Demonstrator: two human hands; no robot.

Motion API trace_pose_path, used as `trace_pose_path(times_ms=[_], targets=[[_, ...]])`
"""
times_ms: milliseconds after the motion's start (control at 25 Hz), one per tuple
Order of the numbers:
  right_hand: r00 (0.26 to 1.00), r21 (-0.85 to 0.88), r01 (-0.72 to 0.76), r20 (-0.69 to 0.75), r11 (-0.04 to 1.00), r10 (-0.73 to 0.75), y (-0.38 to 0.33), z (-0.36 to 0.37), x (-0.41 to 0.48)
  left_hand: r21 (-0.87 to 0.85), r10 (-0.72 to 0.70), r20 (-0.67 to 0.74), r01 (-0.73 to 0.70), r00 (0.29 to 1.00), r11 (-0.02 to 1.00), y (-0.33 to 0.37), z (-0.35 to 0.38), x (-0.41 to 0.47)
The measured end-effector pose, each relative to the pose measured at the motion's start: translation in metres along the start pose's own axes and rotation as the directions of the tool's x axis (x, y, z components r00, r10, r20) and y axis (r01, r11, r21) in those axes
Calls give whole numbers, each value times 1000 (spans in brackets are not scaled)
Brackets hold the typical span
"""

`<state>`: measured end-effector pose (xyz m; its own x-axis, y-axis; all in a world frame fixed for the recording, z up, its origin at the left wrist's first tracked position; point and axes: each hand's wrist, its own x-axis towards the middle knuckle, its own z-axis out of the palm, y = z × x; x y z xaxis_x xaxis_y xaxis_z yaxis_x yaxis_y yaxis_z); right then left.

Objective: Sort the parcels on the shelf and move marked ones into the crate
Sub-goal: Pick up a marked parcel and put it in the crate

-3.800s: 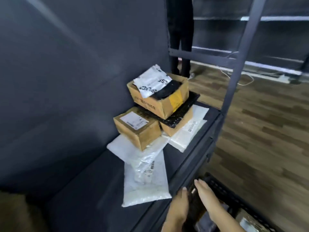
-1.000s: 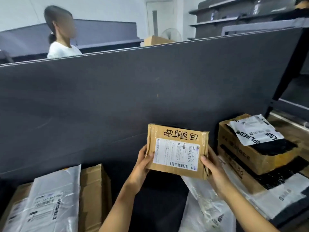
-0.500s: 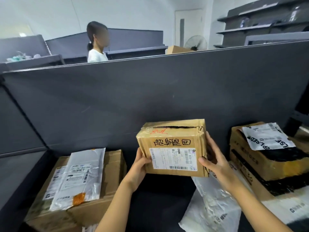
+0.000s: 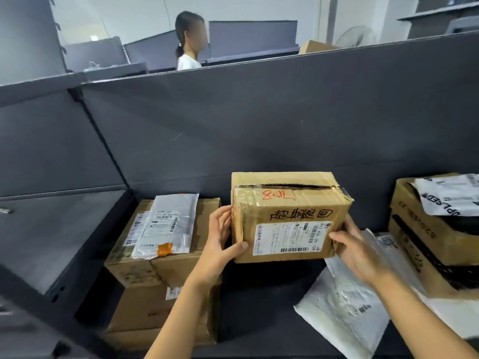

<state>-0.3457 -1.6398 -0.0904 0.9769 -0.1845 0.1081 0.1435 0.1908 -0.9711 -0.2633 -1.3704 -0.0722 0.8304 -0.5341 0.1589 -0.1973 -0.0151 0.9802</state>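
Now you've tipped the box (image 4: 287, 216) back, baring red marks at twelve o'clock. Both hands' fingers (image 4: 220, 229) clamp it; probably crate-bound

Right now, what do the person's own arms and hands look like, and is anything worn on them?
Both forearms are bare as far as the picture shows: no sleeves are visible. The left hand and the right hand wear no gloves, and no rings, watch or bracelet can be seen. The fingernails are short and unpainted.
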Motion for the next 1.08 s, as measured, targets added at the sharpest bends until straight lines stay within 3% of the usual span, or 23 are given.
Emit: trace_pose_path(times_ms=[120,240,320,440,520,800,920,1080], targets=[[1000,-34,-12,-14,999,11,-9,3,-7,-2,-25,-17,25,1000,1000,-1,1,-8],[994,-139,-80,-80,987,69,-23,13,1,25,-140,-6,140,990,990,-7,-2,-2],[960,-208,-257,-166,944,225,-31,18,10,47,-260,5,259,966,965,-7,-6,7],[846,-211,-533,-169,819,506,-34,24,11,75,-445,-6,445,895,893,-8,-13,6],[801,-176,-598,-179,782,572,-29,26,6,82,-539,1,537,843,840,-10,-19,3],[766,-37,-614,-268,789,584,2,32,-29,117,-585,72,575,808,809,-27,-19,16],[756,52,-578,-342,814,558,13,22,-59,252,-566,107,529,817,810,-43,4,23],[726,139,-478,-493,867,480,24,8,-119,286,-494,280,420,823,861,-69,50,25]])
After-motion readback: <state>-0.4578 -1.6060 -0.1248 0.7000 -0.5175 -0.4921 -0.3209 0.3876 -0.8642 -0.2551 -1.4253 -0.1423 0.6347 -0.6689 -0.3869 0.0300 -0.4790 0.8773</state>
